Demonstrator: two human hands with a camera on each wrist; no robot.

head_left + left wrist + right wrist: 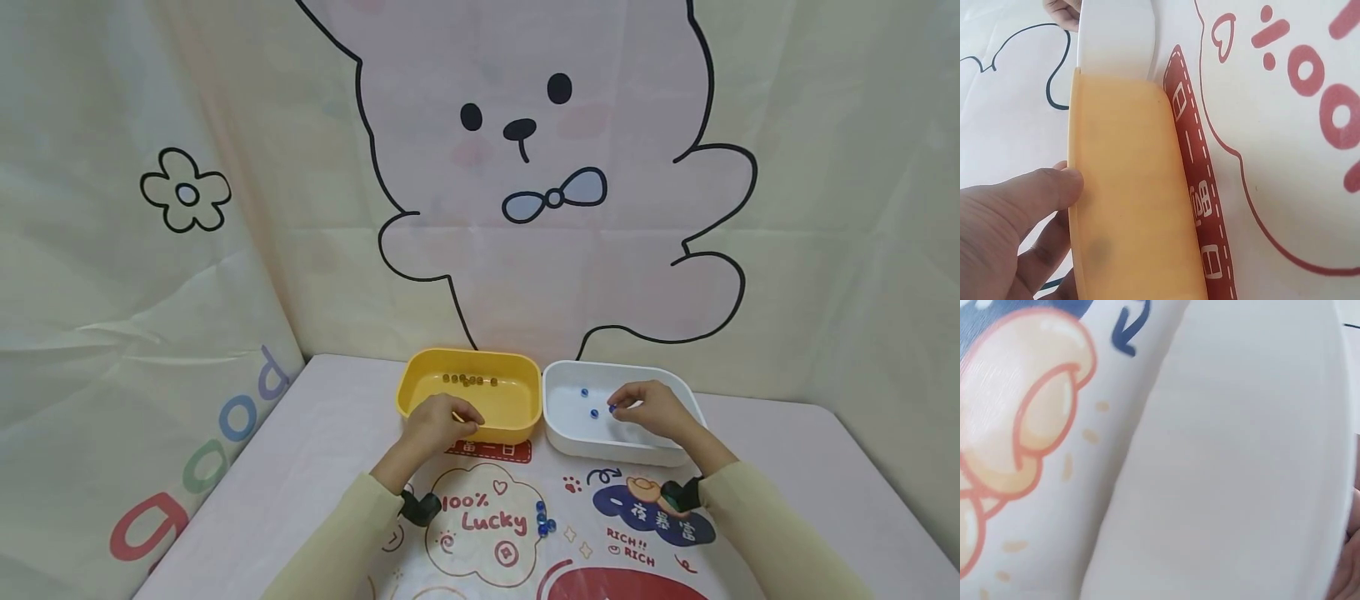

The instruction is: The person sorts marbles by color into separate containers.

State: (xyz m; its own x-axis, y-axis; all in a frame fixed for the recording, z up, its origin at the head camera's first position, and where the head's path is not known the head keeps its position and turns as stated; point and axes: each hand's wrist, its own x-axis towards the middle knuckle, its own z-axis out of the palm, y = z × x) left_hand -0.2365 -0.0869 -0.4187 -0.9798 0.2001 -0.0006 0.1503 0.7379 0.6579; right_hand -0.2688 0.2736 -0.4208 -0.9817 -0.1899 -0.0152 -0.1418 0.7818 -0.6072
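Note:
My left hand [442, 423] is bent over the near rim of the yellow tray [525, 417], thumb and fingers curled close together. In the left wrist view its thumb [1054, 187] lies at the rim; the tray wall hides what is between the fingertips. Several amber beads [471, 380] lie in a loose row in that tray. Over the white tray [570, 446], my right hand [651, 407] pinches a blue bead [612, 408] at its fingertips. Two more blue beads, one [584, 392] behind the other [594, 413], lie on the white tray's floor.
Several blue beads [543, 521] sit in a cluster on the printed tablecloth [480, 542], in front of the trays. The two trays stand side by side near the table's back edge. A cloth backdrop [637, 275] with a bear drawing hangs behind.

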